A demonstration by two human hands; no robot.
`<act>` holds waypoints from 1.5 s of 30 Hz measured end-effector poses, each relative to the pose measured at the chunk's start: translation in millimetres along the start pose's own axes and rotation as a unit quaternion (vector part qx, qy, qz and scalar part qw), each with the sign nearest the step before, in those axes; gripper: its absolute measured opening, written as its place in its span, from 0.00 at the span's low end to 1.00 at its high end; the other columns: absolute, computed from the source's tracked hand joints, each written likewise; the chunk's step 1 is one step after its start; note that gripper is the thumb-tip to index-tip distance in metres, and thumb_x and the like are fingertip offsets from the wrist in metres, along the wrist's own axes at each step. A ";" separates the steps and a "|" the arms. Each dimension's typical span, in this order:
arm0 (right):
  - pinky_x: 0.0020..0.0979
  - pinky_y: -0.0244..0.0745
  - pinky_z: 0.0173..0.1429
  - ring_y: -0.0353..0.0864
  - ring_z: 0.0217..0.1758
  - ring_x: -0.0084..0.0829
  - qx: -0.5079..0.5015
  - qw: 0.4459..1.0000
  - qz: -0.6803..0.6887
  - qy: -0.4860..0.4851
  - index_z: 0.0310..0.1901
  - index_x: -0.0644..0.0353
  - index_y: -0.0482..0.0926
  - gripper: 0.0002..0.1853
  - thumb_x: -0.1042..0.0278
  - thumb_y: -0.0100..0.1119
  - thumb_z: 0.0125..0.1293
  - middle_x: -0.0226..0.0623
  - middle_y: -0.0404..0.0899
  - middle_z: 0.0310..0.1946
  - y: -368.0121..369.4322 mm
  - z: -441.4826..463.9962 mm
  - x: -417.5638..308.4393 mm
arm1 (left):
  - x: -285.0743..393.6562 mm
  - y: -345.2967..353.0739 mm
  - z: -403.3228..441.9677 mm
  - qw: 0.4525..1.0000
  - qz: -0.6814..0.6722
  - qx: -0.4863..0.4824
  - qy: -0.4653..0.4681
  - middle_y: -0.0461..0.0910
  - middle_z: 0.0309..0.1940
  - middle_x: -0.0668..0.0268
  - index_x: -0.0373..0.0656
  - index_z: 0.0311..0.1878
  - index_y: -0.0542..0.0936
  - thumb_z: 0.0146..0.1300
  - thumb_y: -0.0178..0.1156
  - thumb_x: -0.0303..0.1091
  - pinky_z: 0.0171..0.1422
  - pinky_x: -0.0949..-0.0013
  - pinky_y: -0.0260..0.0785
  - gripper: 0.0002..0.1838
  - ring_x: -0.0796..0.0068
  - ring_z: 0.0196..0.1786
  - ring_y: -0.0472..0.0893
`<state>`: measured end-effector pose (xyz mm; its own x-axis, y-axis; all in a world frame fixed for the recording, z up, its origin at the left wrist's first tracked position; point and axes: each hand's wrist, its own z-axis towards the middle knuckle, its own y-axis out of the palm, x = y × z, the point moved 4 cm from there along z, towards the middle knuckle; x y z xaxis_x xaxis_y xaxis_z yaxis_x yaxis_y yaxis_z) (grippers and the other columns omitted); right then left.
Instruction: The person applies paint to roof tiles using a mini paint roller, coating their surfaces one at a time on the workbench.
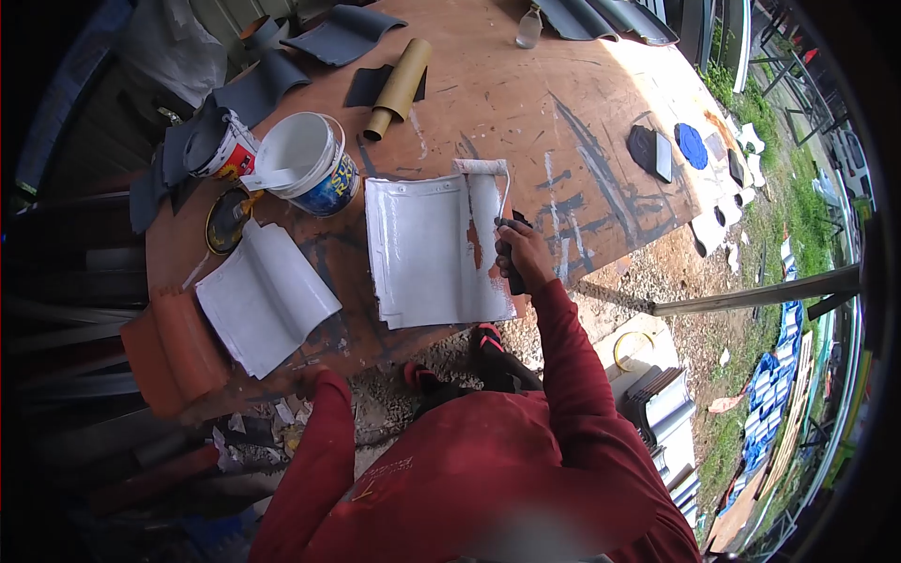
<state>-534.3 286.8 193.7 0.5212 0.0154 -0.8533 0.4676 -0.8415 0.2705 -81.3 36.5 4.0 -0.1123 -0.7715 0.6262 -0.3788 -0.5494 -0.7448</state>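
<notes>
My right hand (526, 251) is closed around the dark handle of a paint roller (481, 167). The roller's white sleeve lies at the top right corner of a roof tile (418, 249). Wet white paint covers most of this tile, while reddish-brown patches show along its right ridge. My left hand (317, 375) is low at the table's near edge, close to a second white-painted tile (267, 300); its fingers are too small and hidden to make out. Farther left lies an unpainted terracotta tile (174, 355).
A white paint bucket (314, 174) stands behind the tiles, beside a smaller paint can (221, 145) and a round lid (228, 220). Dark grey tiles (343, 36), a brown cardboard tube (402, 84) and a clear bottle (529, 28) sit farther back on the paint-stained wooden table (488, 103). A wooden post (751, 291) slants at right.
</notes>
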 end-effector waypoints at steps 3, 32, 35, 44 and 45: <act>0.27 0.68 0.20 0.70 0.19 0.22 -0.006 1.000 -0.022 0.011 0.54 0.64 0.74 0.14 0.65 0.51 0.75 0.29 0.69 0.23 -6.8 0.9 -3.9 | 0.5 3.5 7.3 1.000 0.004 -0.012 0.003 0.77 0.54 0.34 0.28 0.60 0.67 0.72 0.44 0.58 0.59 0.41 0.77 0.36 0.37 0.56 0.81; 0.24 0.67 0.24 0.69 0.20 0.15 0.122 0.955 -0.235 -0.133 0.57 0.68 0.79 0.17 0.66 0.53 0.75 0.26 0.74 0.22 -27.5 -101.2 92.8 | -7.7 12.9 12.0 1.000 0.006 -0.008 0.011 0.79 0.55 0.35 0.26 0.60 0.70 0.72 0.46 0.54 0.60 0.42 0.76 0.34 0.36 0.57 0.81; 0.30 0.72 0.25 0.78 0.22 0.23 0.151 0.907 -0.330 -0.214 0.56 0.68 0.80 0.19 0.64 0.55 0.71 0.37 0.80 0.24 -8.9 -16.9 68.2 | -4.2 4.8 7.0 1.000 0.007 -0.014 0.011 0.78 0.55 0.34 0.25 0.59 0.71 0.73 0.46 0.53 0.60 0.42 0.77 0.33 0.36 0.57 0.81; 0.44 0.79 0.55 0.86 0.50 0.50 0.179 0.820 -0.480 -0.254 0.56 0.66 0.81 0.19 0.63 0.57 0.68 0.53 0.87 0.45 30.8 7.4 45.9 | 3.6 -3.5 -0.1 0.999 -0.012 -0.015 0.035 0.78 0.53 0.32 0.23 0.57 0.71 0.73 0.46 0.49 0.55 0.42 0.79 0.31 0.36 0.55 0.82; 0.44 0.79 0.55 0.86 0.49 0.52 0.197 0.811 -0.487 -0.257 0.56 0.67 0.81 0.20 0.65 0.58 0.67 0.55 0.86 0.45 36.1 7.1 42.2 | 3.1 -1.1 0.7 0.999 -0.021 -0.022 0.031 0.79 0.52 0.32 0.23 0.56 0.70 0.73 0.46 0.49 0.55 0.42 0.79 0.30 0.36 0.55 0.82</act>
<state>-500.5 253.3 164.3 -0.3719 0.6348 -0.6773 0.1615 -0.6742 -0.7206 -80.6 34.5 6.6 -0.1519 -0.7259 0.6708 -0.4236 -0.5654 -0.7078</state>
